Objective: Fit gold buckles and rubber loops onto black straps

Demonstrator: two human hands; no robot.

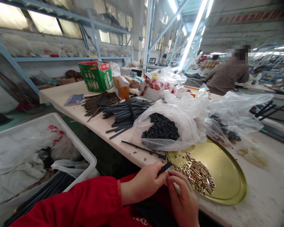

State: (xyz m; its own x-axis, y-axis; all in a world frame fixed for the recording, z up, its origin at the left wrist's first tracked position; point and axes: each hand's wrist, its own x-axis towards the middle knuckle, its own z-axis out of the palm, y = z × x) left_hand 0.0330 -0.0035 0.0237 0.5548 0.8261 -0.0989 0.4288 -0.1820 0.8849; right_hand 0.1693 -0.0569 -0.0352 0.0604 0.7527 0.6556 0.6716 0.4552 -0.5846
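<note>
My left hand (pixel 145 181) is closed around a flat black strap (pixel 165 168), whose end pokes out between thumb and fingers. Close against it, my right hand (pixel 183 195) pinches with thumb and forefinger; whatever sits between those fingertips is too small and hidden to make out. Both hands meet at the table's near edge, just in front of a round gold tray (pixel 227 176). On the tray lies a pile of small gold metal buckles (pixel 198 175). Behind the hands, a clear plastic bag (pixel 189 129) stands open, full of small black pieces (pixel 161 127).
Bundles of dark straps (pixel 125 112) lie farther back on the pale table (pixel 269 189), near a green box (pixel 96 75). To the left stands a white bin (pixel 85 170) with plastic bags and straps. A co-worker (pixel 229 74) sits at the back right.
</note>
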